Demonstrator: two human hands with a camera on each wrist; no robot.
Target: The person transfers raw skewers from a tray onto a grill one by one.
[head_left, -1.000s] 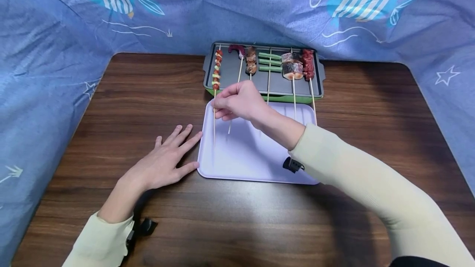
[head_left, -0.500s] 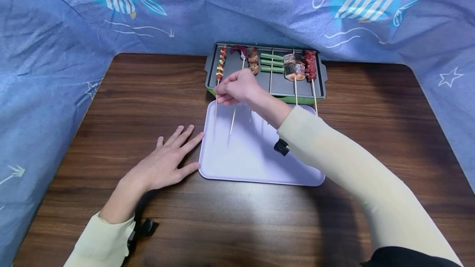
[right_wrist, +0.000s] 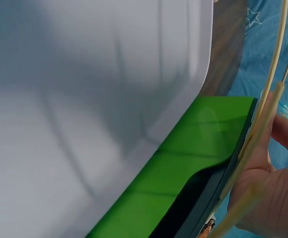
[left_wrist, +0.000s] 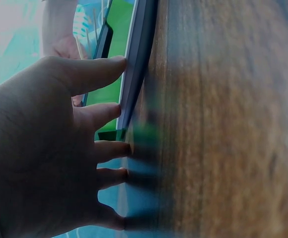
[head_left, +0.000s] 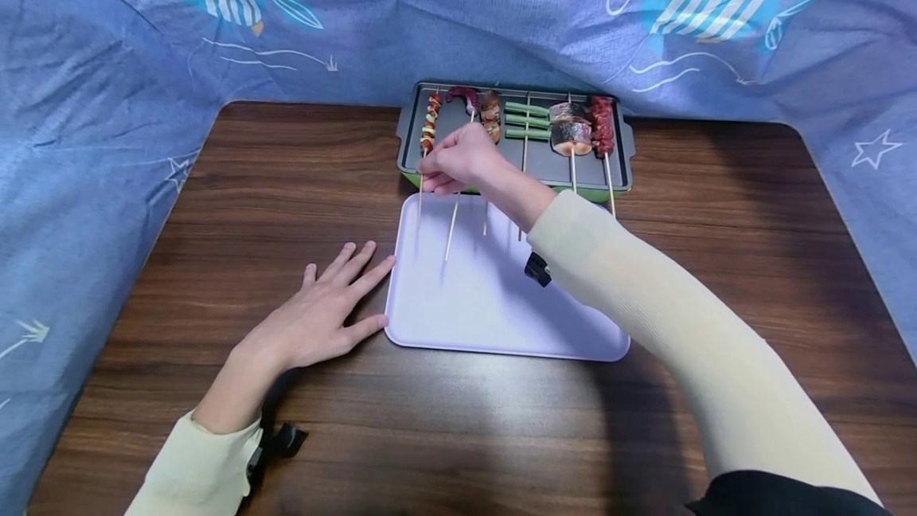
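Note:
My right hand (head_left: 462, 159) pinches the stick of a skewer threaded with red and pale-yellow pieces (head_left: 431, 122). Its food end lies over the left side of a dark grill pan with a green base (head_left: 458, 158); whether it touches the pan I cannot tell. My left hand (head_left: 318, 313) lies on the table with fingers spread, thumb and index fingertips against the left edge of a pale lilac tray (head_left: 494, 317). In the left wrist view, those fingertips (left_wrist: 116, 59) meet the tray's side. The right wrist view shows part of my right hand (right_wrist: 270, 193) behind blurred sticks.
More skewers lie across the pan: a purple tentacle (head_left: 464, 97), browned meat (head_left: 490, 114), green stalks (head_left: 527, 122), thick fish chunks (head_left: 571, 134) and red meat (head_left: 602, 126). Their sticks jut toward the tray. A blue fish-print cloth (head_left: 358, 30) hangs behind the wooden table (head_left: 301, 181).
My right hand has moved forward, away from me, carrying the red-and-yellow skewer farther onto the pan. The left hand has stayed in place.

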